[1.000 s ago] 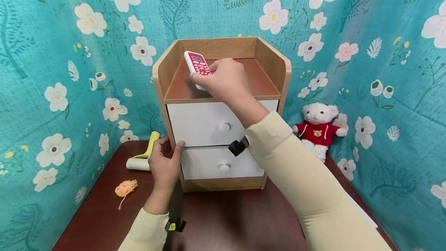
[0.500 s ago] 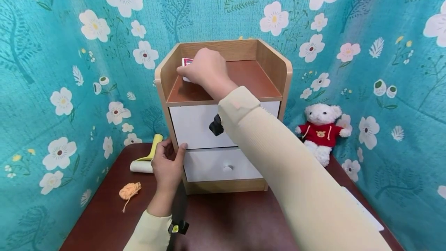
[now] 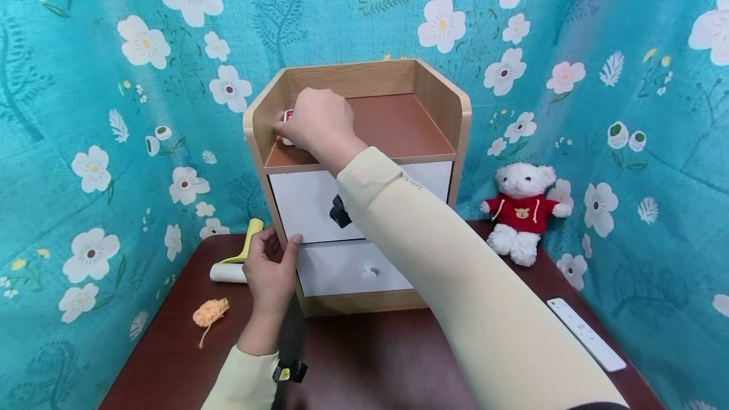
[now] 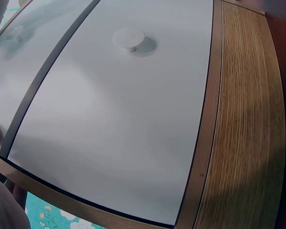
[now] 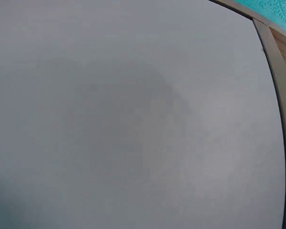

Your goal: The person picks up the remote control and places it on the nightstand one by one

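At the left end of the cabinet's (image 3: 393,122) brown top shelf, my right hand (image 3: 321,120) holds a red and white calculator (image 3: 288,115). Most of the calculator is hidden behind the hand. The right wrist view shows only a white drawer front (image 5: 143,114). Lower down, my left hand (image 3: 272,274) grips the cabinet's left side edge, its thumb on the white front near the gap between the two drawers. In the left wrist view, part of that hand (image 4: 5,205) shows at the lower left, beside the lower drawer (image 4: 114,114) with its round white knob (image 4: 128,38).
Left of the cabinet lie a lint roller (image 3: 230,272) with a yellow handle and a small bundle of orange yarn (image 3: 209,313). On the right sit a white teddy bear (image 3: 521,214) in a red hoodie and a white power strip (image 3: 586,335). Floral curtains surround the table.
My right hand has carried the calculator leftward and down, from above the shelf's front to the shelf's left side wall. The left hand keeps its grip on the cabinet edge.
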The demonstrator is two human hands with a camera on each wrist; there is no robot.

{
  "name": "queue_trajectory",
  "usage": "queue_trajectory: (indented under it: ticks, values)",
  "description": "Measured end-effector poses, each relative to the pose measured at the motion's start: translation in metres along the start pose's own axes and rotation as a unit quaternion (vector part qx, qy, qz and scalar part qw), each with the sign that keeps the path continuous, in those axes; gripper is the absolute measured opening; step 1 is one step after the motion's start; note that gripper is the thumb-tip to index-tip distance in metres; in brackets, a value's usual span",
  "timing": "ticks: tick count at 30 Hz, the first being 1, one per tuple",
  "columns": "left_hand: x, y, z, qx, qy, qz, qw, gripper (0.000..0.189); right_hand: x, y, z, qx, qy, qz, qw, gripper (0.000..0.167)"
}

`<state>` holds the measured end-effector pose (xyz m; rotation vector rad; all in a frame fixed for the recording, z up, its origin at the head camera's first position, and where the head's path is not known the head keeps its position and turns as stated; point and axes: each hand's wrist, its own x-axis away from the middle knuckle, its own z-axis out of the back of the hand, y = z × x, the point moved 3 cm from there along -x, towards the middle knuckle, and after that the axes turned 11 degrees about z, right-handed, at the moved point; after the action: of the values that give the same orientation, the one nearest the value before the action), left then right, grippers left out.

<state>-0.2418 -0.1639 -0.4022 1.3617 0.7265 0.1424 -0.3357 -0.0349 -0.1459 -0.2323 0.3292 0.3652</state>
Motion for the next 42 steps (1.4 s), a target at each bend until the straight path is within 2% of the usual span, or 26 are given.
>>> queue_trajectory:
  ticks: [6, 9, 11, 12, 14, 16, 18, 20, 21, 23, 25, 27, 31, 34, 38, 42]
  values:
    - [0.003, -0.003, 0.001, 0.001, 0.005, 0.013, 0.9999, 0.045, 0.018, 0.003, 0.007, -0.011, 0.008, 0.031, 0.9994, 0.058]
    - [0.003, -0.001, -0.001, 0.008, -0.001, 0.006, 0.9999, 0.045, 0.039, 0.011, 0.013, -0.010, 0.061, 0.066, 0.9959, 0.055]
    - [0.003, 0.000, -0.002, 0.009, -0.003, 0.001, 1.0000, 0.045, 0.058, 0.019, 0.015, -0.017, 0.124, 0.108, 0.9863, 0.050]
    - [0.003, 0.000, -0.003, 0.010, -0.003, -0.002, 0.9999, 0.045, 0.070, 0.023, 0.016, -0.027, 0.164, 0.133, 0.9771, 0.046]
    - [0.004, 0.000, -0.004, 0.007, -0.001, -0.003, 1.0000, 0.045, 0.095, 0.033, 0.015, -0.060, 0.249, 0.190, 0.9480, 0.038]
    - [0.005, -0.001, -0.004, 0.004, 0.004, -0.005, 1.0000, 0.044, 0.124, 0.044, 0.011, -0.098, 0.325, 0.247, 0.9078, 0.035]
    - [0.006, 0.000, -0.005, 0.006, 0.008, -0.006, 0.9999, 0.044, 0.152, 0.056, 0.003, -0.127, 0.379, 0.285, 0.8714, 0.033]
    - [0.007, 0.000, -0.006, 0.011, 0.013, -0.007, 0.9998, 0.043, 0.176, 0.070, -0.011, -0.146, 0.409, 0.303, 0.8483, 0.032]
    - [0.007, 0.001, -0.006, 0.015, 0.015, -0.007, 0.9997, 0.044, 0.187, 0.077, -0.019, -0.150, 0.417, 0.306, 0.8428, 0.031]
    - [0.007, 0.001, -0.006, 0.020, 0.021, -0.007, 0.9996, 0.044, 0.206, 0.094, -0.039, -0.159, 0.420, 0.296, 0.8432, 0.032]
    - [0.008, 0.001, -0.006, 0.019, 0.028, -0.005, 0.9994, 0.045, 0.222, 0.114, -0.064, -0.167, 0.418, 0.272, 0.8503, 0.031]
    - [0.008, 0.001, -0.006, 0.017, 0.033, -0.005, 0.9993, 0.045, 0.236, 0.136, -0.088, -0.173, 0.405, 0.235, 0.8667, 0.028]
    - [0.009, 0.001, -0.006, 0.013, 0.034, -0.007, 0.9993, 0.046, 0.262, 0.178, -0.134, -0.175, 0.367, 0.126, 0.9049, 0.025]
    - [0.010, 0.001, -0.007, 0.011, 0.029, -0.012, 0.9994, 0.045, 0.283, 0.203, -0.159, -0.167, 0.341, 0.045, 0.9240, 0.031]
    - [0.011, 0.000, -0.007, 0.015, 0.025, -0.014, 0.9995, 0.044, 0.313, 0.229, -0.184, -0.154, 0.313, -0.040, 0.9365, 0.036]
    - [0.012, 0.001, -0.007, 0.027, 0.029, -0.008, 0.9992, 0.044, 0.339, 0.247, -0.196, -0.140, 0.268, -0.109, 0.9469, 0.042]
